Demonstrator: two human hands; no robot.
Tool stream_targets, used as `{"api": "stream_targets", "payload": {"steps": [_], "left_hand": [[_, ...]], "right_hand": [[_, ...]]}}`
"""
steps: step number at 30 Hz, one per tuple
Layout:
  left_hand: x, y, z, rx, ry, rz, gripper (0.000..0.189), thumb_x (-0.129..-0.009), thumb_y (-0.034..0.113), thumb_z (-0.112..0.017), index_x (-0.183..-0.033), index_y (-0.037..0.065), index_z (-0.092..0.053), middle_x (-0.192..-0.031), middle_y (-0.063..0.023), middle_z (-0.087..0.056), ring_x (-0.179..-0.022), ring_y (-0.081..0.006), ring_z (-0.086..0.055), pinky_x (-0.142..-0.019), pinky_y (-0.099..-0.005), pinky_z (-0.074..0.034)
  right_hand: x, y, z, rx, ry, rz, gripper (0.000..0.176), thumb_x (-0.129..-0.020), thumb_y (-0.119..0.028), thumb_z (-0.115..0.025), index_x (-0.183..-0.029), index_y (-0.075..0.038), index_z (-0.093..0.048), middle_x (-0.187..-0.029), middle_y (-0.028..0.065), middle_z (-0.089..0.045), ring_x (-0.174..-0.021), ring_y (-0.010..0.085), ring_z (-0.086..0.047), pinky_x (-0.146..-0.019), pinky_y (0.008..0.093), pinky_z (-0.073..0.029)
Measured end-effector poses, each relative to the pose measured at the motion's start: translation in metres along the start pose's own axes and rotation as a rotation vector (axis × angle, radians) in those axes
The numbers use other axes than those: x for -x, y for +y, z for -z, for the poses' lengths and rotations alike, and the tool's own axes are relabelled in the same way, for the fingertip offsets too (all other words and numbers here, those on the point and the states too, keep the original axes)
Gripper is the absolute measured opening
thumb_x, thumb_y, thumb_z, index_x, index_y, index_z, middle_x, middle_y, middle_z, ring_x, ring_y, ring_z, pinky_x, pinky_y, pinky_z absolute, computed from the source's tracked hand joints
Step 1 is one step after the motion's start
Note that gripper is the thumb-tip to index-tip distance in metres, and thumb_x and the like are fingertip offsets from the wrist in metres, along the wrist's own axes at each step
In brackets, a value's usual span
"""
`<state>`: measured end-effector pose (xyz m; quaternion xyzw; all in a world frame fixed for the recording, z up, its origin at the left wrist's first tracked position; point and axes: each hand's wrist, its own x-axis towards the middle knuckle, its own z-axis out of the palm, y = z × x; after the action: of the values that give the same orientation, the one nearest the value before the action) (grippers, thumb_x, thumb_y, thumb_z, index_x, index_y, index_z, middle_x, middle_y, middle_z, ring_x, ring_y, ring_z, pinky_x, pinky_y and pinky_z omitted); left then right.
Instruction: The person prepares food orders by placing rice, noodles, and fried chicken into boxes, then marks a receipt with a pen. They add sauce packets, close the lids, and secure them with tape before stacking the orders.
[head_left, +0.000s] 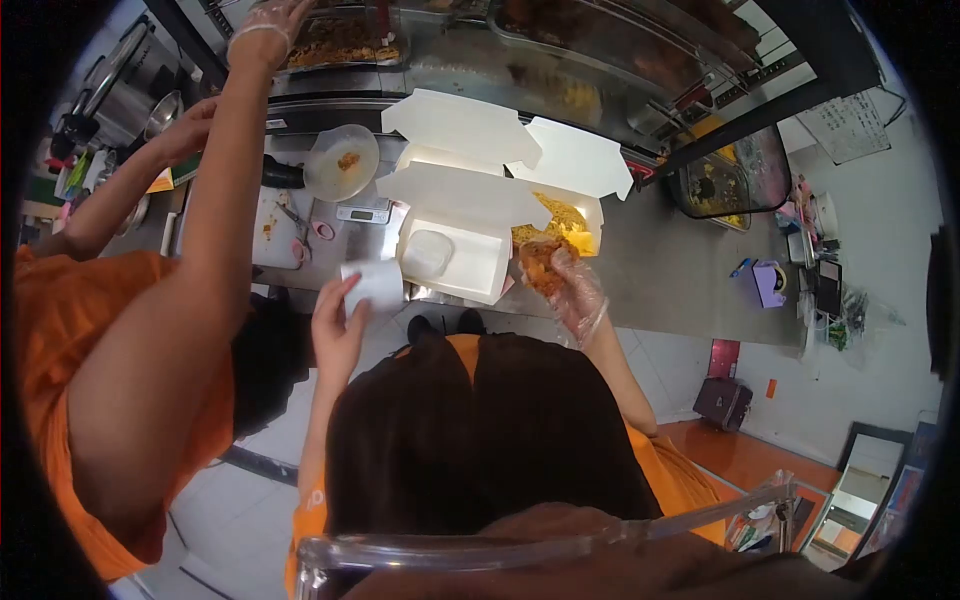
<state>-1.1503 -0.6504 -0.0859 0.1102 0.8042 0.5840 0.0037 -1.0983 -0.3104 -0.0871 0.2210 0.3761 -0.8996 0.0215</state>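
My left hand (pixel 338 318) holds a white cup (pixel 373 286) just off the counter's front edge. In my right hand (pixel 578 295), which wears a clear plastic glove, is a piece of fried chicken (pixel 541 266). The chicken is beside an open box of yellow rice (pixel 562 216). Left of that box, an open white box (pixel 476 262) contains a round white lidded tub (pixel 428 254). Another open white box (pixel 452 158) stands behind it. A digital scale (pixel 363 214) lies to the left of the boxes.
A co-worker's arms (pixel 215 200) reach over the counter from the left. A bowl (pixel 342 163), scissors (pixel 294 225) and a white cutting board (pixel 275 232) are on the left. Food trays (pixel 345 62) sit at the back. A purple holder (pixel 769 284) is at right.
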Motion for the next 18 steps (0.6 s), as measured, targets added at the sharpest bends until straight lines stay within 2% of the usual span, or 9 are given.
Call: {"api": "stream_targets", "payload": {"steps": [1,2,3,6,9,12,14,18], "left_hand": [[-0.011,0.022,-0.010,-0.112,0.001,0.011,0.040,-0.077,0.000,-0.063,-0.117,-0.002,-0.055,-0.118,-0.0167,-0.048,-0.107,-0.0238,-0.052,-0.091,-0.0282,-0.039],[-0.023,0.029,-0.018,-0.338,0.024,-0.213,0.050,-0.076,0.006,-0.066,-0.123,0.000,-0.050,-0.119,-0.0202,-0.047,-0.109,-0.0331,-0.049,-0.094,-0.0349,-0.038],[-0.035,0.031,-0.028,-0.467,0.030,-0.339,0.060,-0.074,0.012,-0.069,-0.127,0.000,-0.045,-0.122,-0.0226,-0.045,-0.112,-0.0390,-0.044,-0.096,-0.0413,-0.036],[-0.063,0.046,-0.055,-0.661,-0.012,-0.522,0.073,-0.071,0.019,-0.071,-0.130,-0.004,-0.036,-0.128,-0.0224,-0.039,-0.118,-0.0396,-0.038,-0.099,-0.0471,-0.030],[-0.078,0.037,-0.064,-0.669,0.137,-0.460,0.076,-0.072,0.024,-0.070,-0.131,-0.005,-0.032,-0.130,-0.0237,-0.036,-0.120,-0.0408,-0.035,-0.101,-0.0495,-0.027],[-0.069,0.007,-0.057,-0.659,0.273,-0.349,0.077,-0.073,0.025,-0.069,-0.132,-0.006,-0.030,-0.130,-0.0275,-0.035,-0.119,-0.0431,-0.035,-0.101,-0.0504,-0.026],[-0.048,-0.022,-0.051,-0.697,0.248,-0.251,0.080,-0.076,0.027,-0.069,-0.136,-0.004,-0.026,-0.130,-0.0298,-0.032,-0.120,-0.0451,-0.031,-0.101,-0.0503,-0.024],[-0.012,-0.047,-0.043,-0.669,0.149,-0.230,0.080,-0.076,0.024,-0.067,-0.136,-0.007,-0.024,-0.131,-0.0321,-0.030,-0.120,-0.0460,-0.031,-0.102,-0.0500,-0.024]], "right_hand": [[0.003,-0.002,0.002,-0.035,0.023,0.006,0.044,-0.085,-0.015,-0.061,-0.123,-0.004,-0.043,-0.114,0.0120,-0.055,-0.102,0.0240,-0.059,-0.082,0.0385,-0.054],[0.007,-0.006,0.004,-0.070,0.045,0.012,0.044,-0.085,-0.015,-0.060,-0.123,-0.003,-0.042,-0.115,0.0126,-0.055,-0.102,0.0248,-0.059,-0.082,0.0395,-0.054],[0.011,-0.009,0.006,-0.106,0.068,0.020,0.043,-0.086,-0.015,-0.060,-0.123,-0.002,-0.041,-0.115,0.0133,-0.054,-0.102,0.0257,-0.058,-0.082,0.0404,-0.053],[0.023,-0.016,0.008,-0.070,0.210,0.016,0.042,-0.085,-0.017,-0.062,-0.120,-0.004,-0.044,-0.113,0.0131,-0.056,-0.100,0.0263,-0.059,-0.078,0.0420,-0.054],[0.012,0.006,0.051,0.099,0.265,-0.078,0.040,-0.084,-0.022,-0.063,-0.117,-0.006,-0.048,-0.109,0.0122,-0.058,-0.099,0.0261,-0.059,-0.075,0.0425,-0.055],[0.013,0.019,0.040,0.341,0.401,-0.142,0.038,-0.084,-0.027,-0.064,-0.114,-0.008,-0.051,-0.104,0.0112,-0.060,-0.097,0.0251,-0.060,-0.075,0.0417,-0.055],[0.008,0.020,0.045,0.156,0.303,-0.125,0.038,-0.085,-0.028,-0.063,-0.114,-0.007,-0.051,-0.105,0.0117,-0.060,-0.098,0.0257,-0.060,-0.075,0.0416,-0.055],[-0.003,-0.002,0.057,-0.142,0.211,-0.116,0.037,-0.087,-0.028,-0.059,-0.115,-0.006,-0.050,-0.110,0.0136,-0.058,-0.100,0.0275,-0.059,-0.075,0.0433,-0.054]]}}
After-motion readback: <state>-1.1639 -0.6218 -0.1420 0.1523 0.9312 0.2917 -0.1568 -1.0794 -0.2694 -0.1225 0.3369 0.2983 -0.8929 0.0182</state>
